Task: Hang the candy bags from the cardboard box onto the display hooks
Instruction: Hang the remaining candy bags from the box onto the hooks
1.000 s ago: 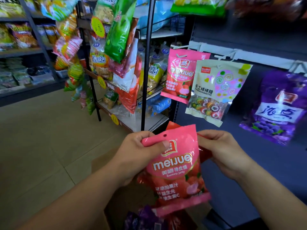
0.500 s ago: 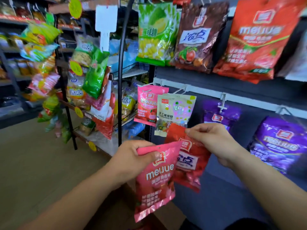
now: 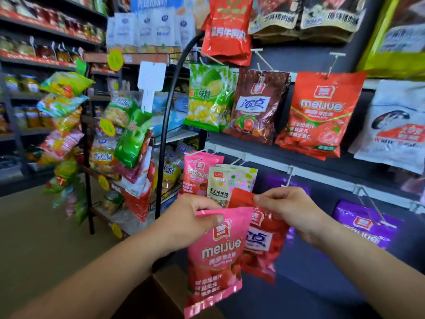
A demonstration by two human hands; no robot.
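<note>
Left hand (image 3: 184,217): grasping pink candy bag (image 3: 216,256) by its top edge. Right hand (image 3: 292,212): pinching red candy bag (image 3: 262,240) at its top corner. Cardboard box (image 3: 165,295): below both hands.

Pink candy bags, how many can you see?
2. One pink bag is held in the left hand; another pink bag hangs on the lower rail. More may hang hidden behind it.

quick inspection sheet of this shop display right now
surface: dark hook panel with white rails
job's things: pink bag in left hand; red bag in right hand; cardboard box below; a matching pink bag already hung
clutter: snack rack to the left
hands: left hand and right hand each pinch a bag top
cables: nothing seen
surroundings: store shelves, tan floor
</note>
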